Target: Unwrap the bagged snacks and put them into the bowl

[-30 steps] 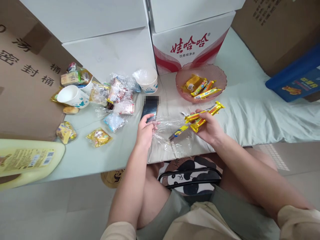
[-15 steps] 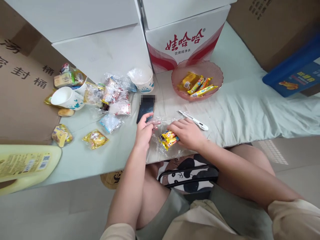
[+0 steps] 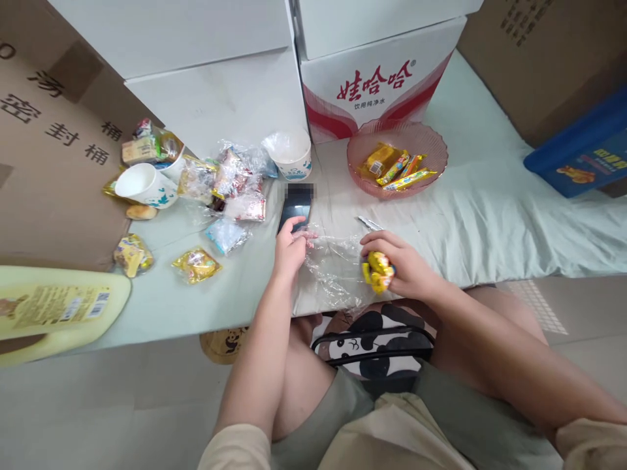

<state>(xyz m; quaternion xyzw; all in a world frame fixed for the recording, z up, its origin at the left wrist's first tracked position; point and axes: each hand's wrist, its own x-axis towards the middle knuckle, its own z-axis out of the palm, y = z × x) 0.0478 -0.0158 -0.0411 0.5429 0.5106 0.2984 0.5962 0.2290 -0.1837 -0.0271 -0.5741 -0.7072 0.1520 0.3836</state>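
My left hand (image 3: 290, 251) pinches the left end of a clear plastic bag (image 3: 336, 264), which lies crumpled at the front edge of the cloth. Beside the bag's right end, my right hand (image 3: 404, 264) is closed around a bunch of yellow-wrapped snacks (image 3: 379, 271). How many snacks are inside the fist is hidden. Just behind the right hand lies a utility knife (image 3: 368, 223), partly covered by the fingers. A dark phone (image 3: 295, 207) rests right behind the left fingertips. Farther back, a pink glass bowl (image 3: 355, 160) holds several yellow-wrapped snacks (image 3: 410, 179).
To the left are paper cups (image 3: 145, 186), a heap of wrapped snacks (image 3: 235, 186) and loose packets (image 3: 196, 264). Another paper cup (image 3: 292, 163) stands behind the phone. White cartons (image 3: 377, 91) line the back. A yellow jug (image 3: 63, 307) and a blue container (image 3: 578, 147) flank the surface.
My right hand has moved right with the yellow-wrapped snacks, drawing them out of the clear plastic bag. The left hand keeps its pinch on the bag. The whole view has shifted slightly.
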